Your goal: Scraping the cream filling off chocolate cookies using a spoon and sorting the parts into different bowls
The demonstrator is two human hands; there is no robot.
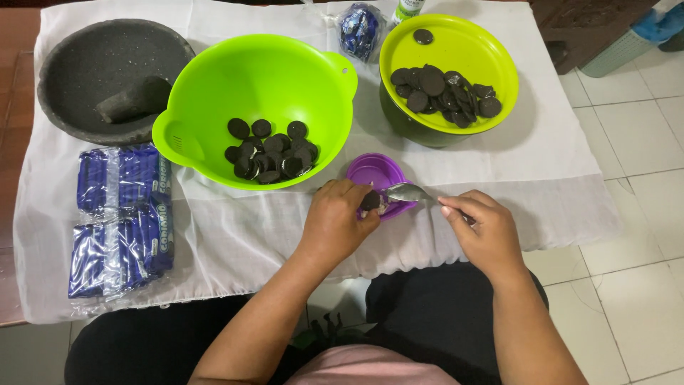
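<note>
Dark cookie half (370, 200), that's the piece in play, pinched in the fingers of the left hand (338, 217) right over the small purple tub (376, 173), while the right hand (483, 229) is closed around the handle of a metal spoon (407, 192) whose bowl lies against the cookie, over what looks like pale cream gathering in the tub. Judging by the piles, the scraping is well under way but far from finished: the big green colander bowl (214, 85) just beyond the hands holds a heap of dark rounds, roughly fifteen to twenty, too overlapped to count exactly, and the green lid (491, 53) sitting on a dark green pot at the right carries a similar heap, about fifteen, plus one round lying alone near its far rim. Out to the left on the white cloth (235, 235) covering the desk lie two blue multi-packs of cookies (125, 217), both apparently sealed, so plenty looks left. One more blue wrapper bundle (360, 30) sits at the back between the two green vessels. Far left, one stone mortar (78, 64) with one pestle (134, 98) resting inside it.
</note>
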